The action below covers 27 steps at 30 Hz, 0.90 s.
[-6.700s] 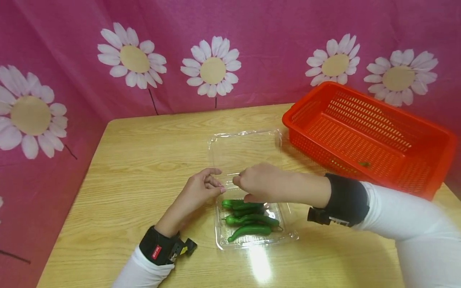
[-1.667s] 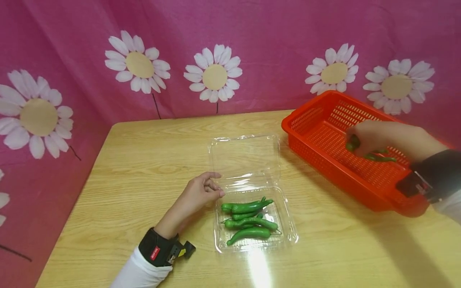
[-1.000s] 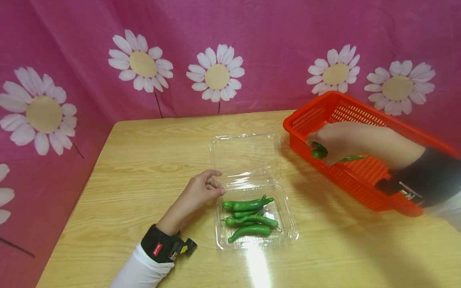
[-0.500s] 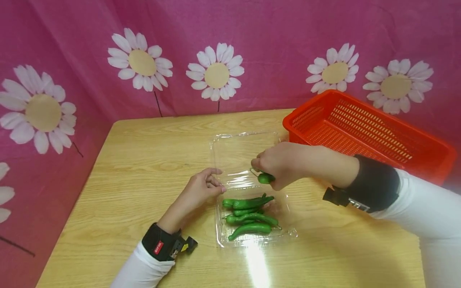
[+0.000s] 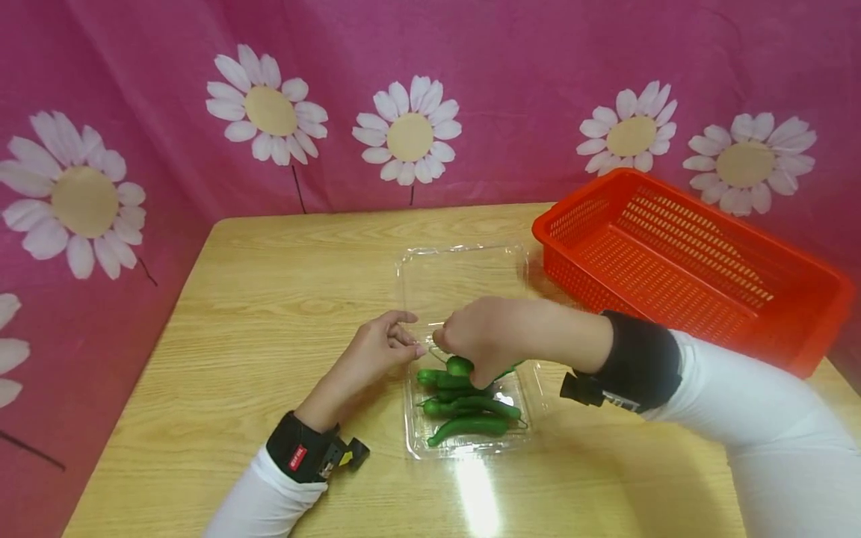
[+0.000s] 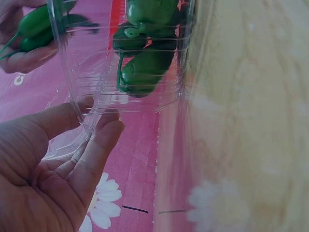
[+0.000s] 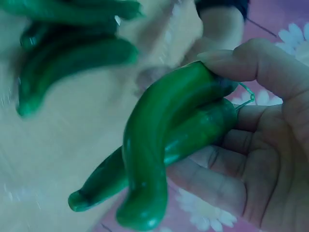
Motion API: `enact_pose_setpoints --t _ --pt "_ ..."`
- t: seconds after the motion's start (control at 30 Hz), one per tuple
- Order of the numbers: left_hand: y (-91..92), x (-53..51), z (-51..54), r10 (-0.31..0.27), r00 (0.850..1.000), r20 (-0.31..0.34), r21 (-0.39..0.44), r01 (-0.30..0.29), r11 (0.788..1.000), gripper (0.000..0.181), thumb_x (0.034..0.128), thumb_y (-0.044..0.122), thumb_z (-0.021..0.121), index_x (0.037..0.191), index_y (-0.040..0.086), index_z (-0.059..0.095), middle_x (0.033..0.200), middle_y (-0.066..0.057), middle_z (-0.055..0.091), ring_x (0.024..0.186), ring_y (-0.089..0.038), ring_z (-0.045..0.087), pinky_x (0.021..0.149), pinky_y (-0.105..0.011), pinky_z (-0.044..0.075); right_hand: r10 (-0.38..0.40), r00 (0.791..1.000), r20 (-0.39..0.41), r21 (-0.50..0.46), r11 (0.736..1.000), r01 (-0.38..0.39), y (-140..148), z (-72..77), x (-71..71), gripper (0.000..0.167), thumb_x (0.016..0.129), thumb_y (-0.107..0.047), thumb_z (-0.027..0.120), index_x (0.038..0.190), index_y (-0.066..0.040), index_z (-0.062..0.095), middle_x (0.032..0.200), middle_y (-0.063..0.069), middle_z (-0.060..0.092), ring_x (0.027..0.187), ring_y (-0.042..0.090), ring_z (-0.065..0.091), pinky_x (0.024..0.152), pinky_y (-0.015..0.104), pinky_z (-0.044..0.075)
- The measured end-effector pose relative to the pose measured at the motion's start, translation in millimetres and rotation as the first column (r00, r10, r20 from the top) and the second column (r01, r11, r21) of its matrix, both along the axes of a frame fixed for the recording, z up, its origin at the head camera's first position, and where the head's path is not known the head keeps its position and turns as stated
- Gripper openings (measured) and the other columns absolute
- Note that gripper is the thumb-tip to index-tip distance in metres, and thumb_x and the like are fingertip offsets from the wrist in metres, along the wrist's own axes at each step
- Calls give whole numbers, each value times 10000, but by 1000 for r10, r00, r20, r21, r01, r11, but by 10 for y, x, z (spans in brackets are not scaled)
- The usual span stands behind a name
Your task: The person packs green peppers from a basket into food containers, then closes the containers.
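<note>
A clear plastic clamshell box (image 5: 412, 437) lies with its lid (image 5: 464, 276) folded back. Several green peppers (image 5: 468, 427) lie side by side in its base. My left hand (image 5: 377, 347) pinches the box's left side by the hinge; in the left wrist view its thumb and fingers meet round the clear corner (image 6: 84, 116). Over the upper part of the base, my right hand (image 5: 491, 336) grips two long green peppers. In the right wrist view one curved pepper (image 7: 149, 130) crosses a straighter pepper (image 7: 104, 179) between thumb and fingers. My right hand hides part of the hinge.
A red perforated basket (image 5: 572, 265) stands at the right rear of the wooden table (image 5: 282, 284); no pepper shows in its visible part. My right forearm passes in front of its near side. A pink cloth (image 5: 498, 97) with white flowers hangs behind the table.
My right hand has carried the two peppers left from above the red basket, over the lid, and down to the box base. My left hand has stayed at the box's left side.
</note>
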<state>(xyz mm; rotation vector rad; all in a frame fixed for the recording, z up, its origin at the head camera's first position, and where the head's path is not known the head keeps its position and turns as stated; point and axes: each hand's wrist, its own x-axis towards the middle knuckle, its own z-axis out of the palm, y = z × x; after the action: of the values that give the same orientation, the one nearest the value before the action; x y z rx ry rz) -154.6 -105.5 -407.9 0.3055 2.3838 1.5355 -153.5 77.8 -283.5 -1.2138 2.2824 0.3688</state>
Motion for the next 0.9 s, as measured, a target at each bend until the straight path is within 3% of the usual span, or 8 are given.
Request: enact_pose_setpoints --t 0.13,0.43,0.63,0.9 --pt "1 -4 -8 -1 1000 0 8 1 1000 504 834 91 710 1283 -7 503 870 -105 664 728 -125 642 646 -249 482 29 999 40 2 1000 -30 -63 -188 63 285 765 -200 725 980 -112 561 692 -71 419 605 93 398 543 240 373" --pt "6 -7 -9 12 1000 2 -9 -12 1000 506 823 95 724 1278 13 517 845 -58 662 737 -116 649 654 -240 481 84 996 5 3 996 -84 -116 -532 167 278 745 -201 756 909 -140 539 702 -78 424 587 74 401 522 213 403" --pt "4 -8 2 12 1000 -14 -9 -12 1000 511 819 94 724 1279 12 519 852 -63 668 745 -123 657 662 -239 488 102 993 -53 5 995 -102 -136 -592 194 350 748 -213 750 1020 -126 547 752 -81 471 620 79 441 571 250 476" --pt "-4 -2 -4 12 1000 -6 -5 -12 1000 500 822 84 721 1272 0 519 851 -66 662 750 -121 656 662 -239 488 119 992 -51 17 993 -118 -143 -568 174 329 764 -226 747 1022 -123 572 852 -57 534 715 84 482 643 259 502"
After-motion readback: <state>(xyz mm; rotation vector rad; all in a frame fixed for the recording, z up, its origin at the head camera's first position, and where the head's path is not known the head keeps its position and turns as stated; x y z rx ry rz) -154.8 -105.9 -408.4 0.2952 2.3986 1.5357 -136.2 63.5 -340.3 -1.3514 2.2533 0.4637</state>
